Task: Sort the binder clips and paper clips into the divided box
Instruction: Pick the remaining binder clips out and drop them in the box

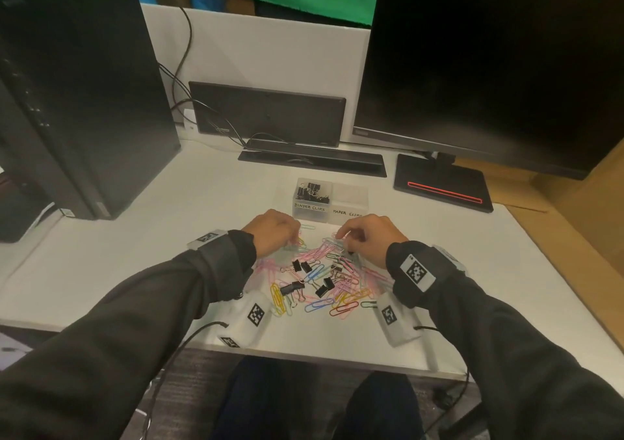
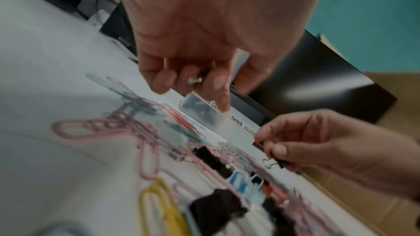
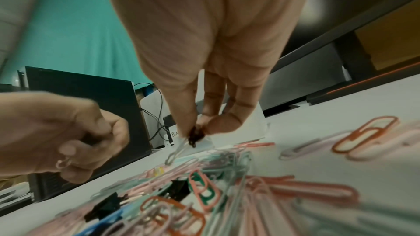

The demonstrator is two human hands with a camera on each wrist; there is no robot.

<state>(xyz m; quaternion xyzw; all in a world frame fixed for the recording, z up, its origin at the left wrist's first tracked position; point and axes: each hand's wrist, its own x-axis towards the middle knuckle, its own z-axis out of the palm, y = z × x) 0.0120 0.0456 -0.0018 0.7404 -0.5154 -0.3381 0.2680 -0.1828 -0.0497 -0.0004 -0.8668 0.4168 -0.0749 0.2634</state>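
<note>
A pile of coloured paper clips (image 1: 337,299) and black binder clips (image 1: 292,287) lies on the white table (image 1: 135,270). Behind it stands the clear divided box (image 1: 330,215). Its left compartment, labelled BINDER CLIPS (image 1: 312,191), holds black clips. Its right one, labelled PAPER CLIPS (image 1: 349,196), looks bare. My left hand (image 1: 293,240) hovers over the pile's far left with its fingers (image 2: 218,82) curled round a small clip (image 2: 194,80); a wire loop (image 3: 63,161) pokes out. My right hand (image 1: 344,243) pinches a black binder clip (image 3: 195,136) just above the pile's far right.
A black computer tower (image 1: 77,101) stands at the left. A dark monitor (image 1: 489,68) on its stand base (image 1: 442,186) fills the right. A keyboard (image 1: 266,112) leans on the back partition above a cable slot (image 1: 310,161). One green paper clip (image 1: 307,227) lies alone by the box.
</note>
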